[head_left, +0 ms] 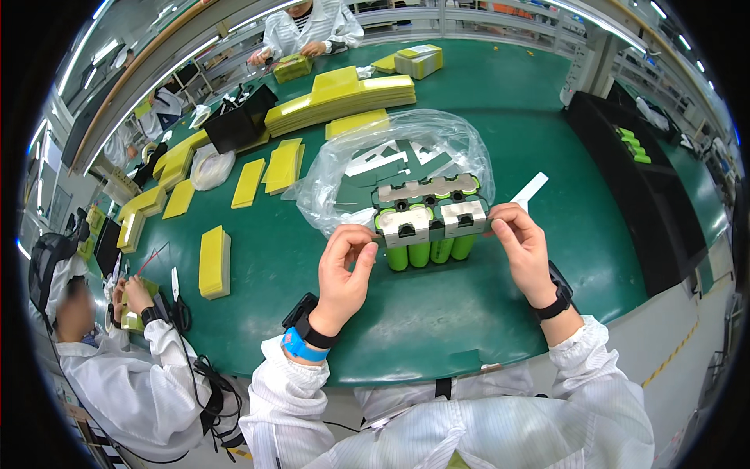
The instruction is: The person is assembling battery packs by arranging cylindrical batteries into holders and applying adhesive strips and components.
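Observation:
A battery pack [441, 248] of green cylindrical cells stands upright on the green table, with a black plastic holder and silvery metal plates on top. My left hand [346, 270] is closed at the left end of its top edge, thumb and fingers pinched together. At the right end my right hand [522, 246] pinches the same edge. Any thin piece between the fingertips is too small to make out. Right behind the pack lies a clear plastic bag [319, 187] with white and dark green flat pieces. A white strip [531, 190] rests beyond my right hand.
Yellow sheets lie in stacks [340, 98] at the back and in a smaller stack [215, 262] to the left. A black box [238, 121] stands behind. Scissors [180, 301] lie near a co-worker [133, 375] at left; another person [312, 31] works opposite. A black rack [625, 187] borders the right.

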Demonstrator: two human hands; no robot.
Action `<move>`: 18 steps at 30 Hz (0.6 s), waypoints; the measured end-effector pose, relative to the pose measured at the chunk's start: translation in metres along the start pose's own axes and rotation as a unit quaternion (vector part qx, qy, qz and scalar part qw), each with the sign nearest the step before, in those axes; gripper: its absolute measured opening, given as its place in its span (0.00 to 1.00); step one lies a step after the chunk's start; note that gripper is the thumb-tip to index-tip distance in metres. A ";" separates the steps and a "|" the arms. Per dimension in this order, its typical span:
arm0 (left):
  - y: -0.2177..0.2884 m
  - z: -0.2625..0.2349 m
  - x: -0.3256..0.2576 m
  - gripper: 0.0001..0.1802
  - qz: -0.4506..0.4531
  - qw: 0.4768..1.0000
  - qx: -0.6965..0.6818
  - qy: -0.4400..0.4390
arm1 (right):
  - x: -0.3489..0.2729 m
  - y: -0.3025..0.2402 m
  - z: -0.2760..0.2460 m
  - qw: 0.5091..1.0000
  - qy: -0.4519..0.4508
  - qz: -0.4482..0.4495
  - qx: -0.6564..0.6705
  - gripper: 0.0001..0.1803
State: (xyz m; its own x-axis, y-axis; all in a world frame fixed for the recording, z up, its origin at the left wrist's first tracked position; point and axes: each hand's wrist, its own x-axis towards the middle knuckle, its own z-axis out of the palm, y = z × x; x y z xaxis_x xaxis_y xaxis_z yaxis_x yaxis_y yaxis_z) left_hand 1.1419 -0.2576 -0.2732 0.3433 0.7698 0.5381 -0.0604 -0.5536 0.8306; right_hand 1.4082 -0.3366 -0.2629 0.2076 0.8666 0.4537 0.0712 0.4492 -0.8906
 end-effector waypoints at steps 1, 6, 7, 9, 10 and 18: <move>0.000 0.001 0.000 0.03 -0.002 1.000 0.001 0.002 | 0.000 0.000 0.000 1.000 0.000 -0.002 -0.002 0.05; -0.001 0.001 -0.001 0.02 -0.010 1.000 0.002 0.012 | 0.001 0.004 0.000 1.000 -0.004 -0.011 0.004 0.04; -0.001 0.001 -0.001 0.02 -0.011 1.000 0.002 0.012 | 0.001 0.003 0.000 1.000 -0.003 -0.012 0.005 0.04; -0.001 0.002 -0.001 0.02 -0.011 1.000 0.000 0.009 | 0.001 0.002 0.000 1.000 -0.002 -0.010 0.009 0.04; -0.001 0.003 -0.001 0.01 -0.013 1.000 -0.005 0.010 | 0.000 0.002 -0.001 1.000 0.000 -0.011 0.008 0.04; -0.001 0.005 0.001 0.02 -0.030 0.999 -0.016 0.015 | 0.001 0.003 0.001 0.999 0.033 -0.014 -0.019 0.03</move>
State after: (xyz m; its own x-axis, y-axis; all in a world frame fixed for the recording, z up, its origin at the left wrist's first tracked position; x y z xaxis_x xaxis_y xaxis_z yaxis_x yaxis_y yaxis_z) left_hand 1.1470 -0.2579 -0.2744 0.3183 0.8108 0.4912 -0.0710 -0.4963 0.8653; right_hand 1.4072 -0.3344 -0.2654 0.2693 0.8371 0.4761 0.1142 0.4631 -0.8789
